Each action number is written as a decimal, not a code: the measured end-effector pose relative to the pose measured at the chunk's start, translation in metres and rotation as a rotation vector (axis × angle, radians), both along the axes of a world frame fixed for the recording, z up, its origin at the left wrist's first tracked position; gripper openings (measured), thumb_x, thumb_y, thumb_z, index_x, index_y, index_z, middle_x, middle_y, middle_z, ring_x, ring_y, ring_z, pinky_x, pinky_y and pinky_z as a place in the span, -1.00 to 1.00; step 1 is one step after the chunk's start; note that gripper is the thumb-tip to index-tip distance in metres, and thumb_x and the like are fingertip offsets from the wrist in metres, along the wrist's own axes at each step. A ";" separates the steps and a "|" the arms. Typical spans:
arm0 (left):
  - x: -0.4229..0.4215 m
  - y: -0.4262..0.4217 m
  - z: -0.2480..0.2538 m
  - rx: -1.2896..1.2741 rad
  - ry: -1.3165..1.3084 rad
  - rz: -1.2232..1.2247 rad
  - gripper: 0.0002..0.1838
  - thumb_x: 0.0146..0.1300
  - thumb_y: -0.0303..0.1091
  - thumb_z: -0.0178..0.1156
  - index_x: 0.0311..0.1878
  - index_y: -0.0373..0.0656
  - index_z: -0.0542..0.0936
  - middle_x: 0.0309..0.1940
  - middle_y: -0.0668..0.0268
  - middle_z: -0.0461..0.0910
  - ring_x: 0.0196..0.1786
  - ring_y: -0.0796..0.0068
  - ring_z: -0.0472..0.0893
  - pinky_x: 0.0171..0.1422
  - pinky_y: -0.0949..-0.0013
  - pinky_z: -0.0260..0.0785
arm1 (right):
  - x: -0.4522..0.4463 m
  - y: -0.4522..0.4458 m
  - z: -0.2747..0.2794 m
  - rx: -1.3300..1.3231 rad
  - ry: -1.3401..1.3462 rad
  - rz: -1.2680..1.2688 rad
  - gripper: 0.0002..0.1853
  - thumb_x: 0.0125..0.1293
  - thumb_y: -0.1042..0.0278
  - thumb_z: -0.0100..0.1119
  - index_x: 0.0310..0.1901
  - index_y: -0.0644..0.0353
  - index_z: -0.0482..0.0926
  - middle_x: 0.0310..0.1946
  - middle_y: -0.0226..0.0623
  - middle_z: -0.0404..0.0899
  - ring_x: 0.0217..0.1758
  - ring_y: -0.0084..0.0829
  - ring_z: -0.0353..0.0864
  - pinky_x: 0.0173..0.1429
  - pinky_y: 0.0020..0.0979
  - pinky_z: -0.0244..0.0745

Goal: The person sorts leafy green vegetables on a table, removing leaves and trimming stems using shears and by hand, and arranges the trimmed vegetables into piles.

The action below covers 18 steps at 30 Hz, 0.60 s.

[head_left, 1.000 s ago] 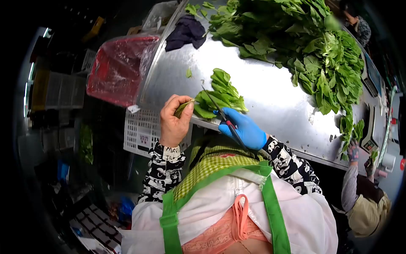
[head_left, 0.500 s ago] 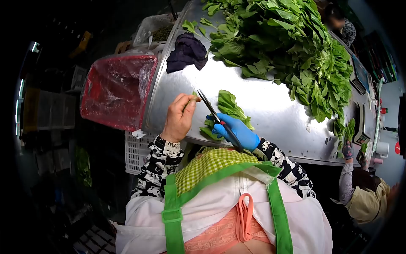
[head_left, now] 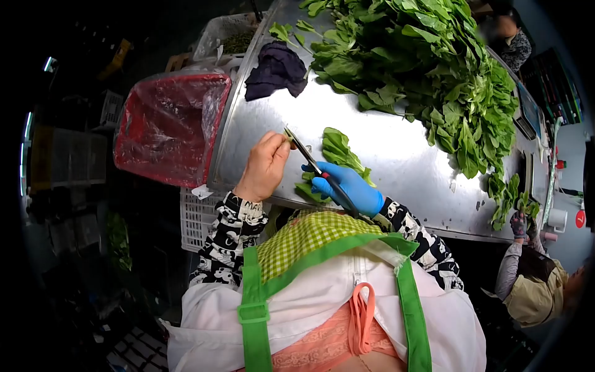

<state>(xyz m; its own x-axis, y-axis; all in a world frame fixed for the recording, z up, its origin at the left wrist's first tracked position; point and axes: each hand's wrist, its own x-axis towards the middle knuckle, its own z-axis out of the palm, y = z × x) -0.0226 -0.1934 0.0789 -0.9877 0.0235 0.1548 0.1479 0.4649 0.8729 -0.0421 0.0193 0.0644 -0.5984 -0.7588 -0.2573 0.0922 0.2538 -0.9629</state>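
Greens lie on the table near its edge, partly hidden by my right hand, whose gloved fingers are clamped on scissors. My left hand has its fingers pinched together; what is between, I cannot tell. I suppose it is raised so the blades can come close. Beyond are a pile and a cloth; beside the table stands a crate.

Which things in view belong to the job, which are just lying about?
Job: black-and-red metal scissors in the blue-gloved right hand; small, mostly hidden green piece pinched in the bare left hand; bright green leaves beside the right hand; likely the big green leafy pile.

Lying about, seemingly: crumpled dark purple cloth; red plastic crate with clear film; white perforated plastic crate.
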 end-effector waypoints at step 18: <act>-0.002 -0.007 0.023 0.036 0.043 0.081 -0.73 0.34 -0.26 0.08 -0.33 -0.32 0.50 -0.43 0.30 0.40 -0.38 0.52 0.38 -0.27 0.47 0.22 | -0.046 0.031 -0.044 0.208 0.417 -0.509 -0.70 0.24 0.29 0.14 0.00 0.15 0.53 -0.44 -0.01 0.61 -0.43 -0.29 0.65 -0.28 -0.37 0.53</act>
